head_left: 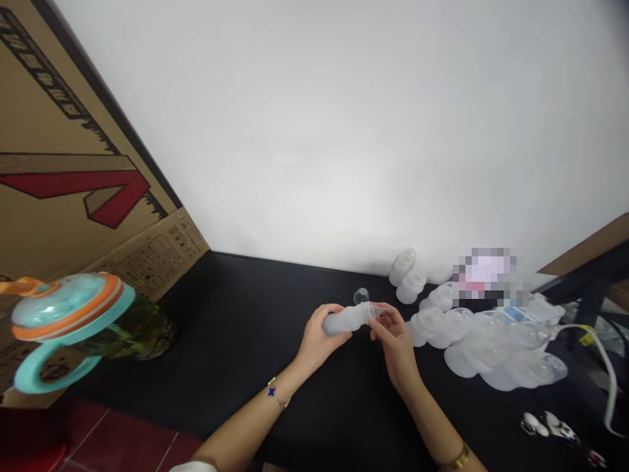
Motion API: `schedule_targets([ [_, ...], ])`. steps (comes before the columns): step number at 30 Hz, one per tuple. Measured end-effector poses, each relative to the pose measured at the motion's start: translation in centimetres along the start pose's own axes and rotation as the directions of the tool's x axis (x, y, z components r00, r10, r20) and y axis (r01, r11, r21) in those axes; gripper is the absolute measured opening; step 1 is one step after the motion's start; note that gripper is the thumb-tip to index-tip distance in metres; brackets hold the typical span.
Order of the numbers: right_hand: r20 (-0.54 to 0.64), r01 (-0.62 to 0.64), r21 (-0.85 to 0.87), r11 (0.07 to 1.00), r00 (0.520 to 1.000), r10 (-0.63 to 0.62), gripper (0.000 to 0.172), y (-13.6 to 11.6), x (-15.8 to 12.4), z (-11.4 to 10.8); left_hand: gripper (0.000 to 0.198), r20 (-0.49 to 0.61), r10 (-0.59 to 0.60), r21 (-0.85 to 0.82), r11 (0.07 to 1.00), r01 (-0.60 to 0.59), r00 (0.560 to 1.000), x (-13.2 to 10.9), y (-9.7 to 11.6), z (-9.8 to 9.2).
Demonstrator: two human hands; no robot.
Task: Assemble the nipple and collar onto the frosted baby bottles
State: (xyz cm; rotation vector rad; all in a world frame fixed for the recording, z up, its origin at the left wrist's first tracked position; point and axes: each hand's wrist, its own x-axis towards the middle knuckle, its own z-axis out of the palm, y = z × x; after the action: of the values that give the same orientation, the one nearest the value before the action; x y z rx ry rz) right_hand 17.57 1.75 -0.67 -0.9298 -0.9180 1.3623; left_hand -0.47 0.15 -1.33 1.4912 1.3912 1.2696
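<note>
A frosted white baby bottle [344,320] lies nearly level above the black table, its neck to the right. My left hand [319,334] is wrapped around the bottle's body. At the other end, the fingers of my right hand [390,331] pinch the clear teat [381,311] by the bottle's collar; the fingers partly hide it. Just behind the bottle, a clear dome cap [361,296] rests on the table. To the right of my right hand lie several similar bottles [484,344] in a heap.
Two capped bottles [407,275] stand against the white wall. At left are a large jug [93,321] with a turquoise and orange lid and a cardboard box [73,151]. A white cable [607,373] and small black-and-white items [548,425] lie at right on the black table [230,328].
</note>
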Motion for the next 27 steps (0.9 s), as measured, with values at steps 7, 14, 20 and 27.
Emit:
schedule_targets([
  [7, 0.033, 0.065, -0.096, 0.993, 0.998, -0.062, 0.028, -0.3, 0.2, -0.3, 0.038, 0.062, -0.003, -0.045, 0.999, 0.005, 0.998, 0.0, -0.1, 0.1],
  [14, 0.054, 0.065, -0.045, 0.997, 0.997, -0.062, 0.025, -1.0, 0.3, -0.2, 0.040, 0.203, -0.079, -0.201, 0.972, 0.121, 0.976, -0.3, 0.3, 0.2],
  [20, 0.022, 0.043, -0.031, 0.999, 0.999, -0.042, 0.029, -1.2, 0.2, -0.2, 0.042, 0.274, -0.081, -0.260, 0.953, 0.155, 0.958, -0.2, 0.6, 0.4],
  [27, 0.015, 0.084, -0.010, 0.996, 0.996, -0.083, 0.026, -1.1, 0.7, -0.8, 0.041, 0.453, -0.118, -0.391, 0.865, 0.315, 0.884, -0.5, 1.8, 0.2],
])
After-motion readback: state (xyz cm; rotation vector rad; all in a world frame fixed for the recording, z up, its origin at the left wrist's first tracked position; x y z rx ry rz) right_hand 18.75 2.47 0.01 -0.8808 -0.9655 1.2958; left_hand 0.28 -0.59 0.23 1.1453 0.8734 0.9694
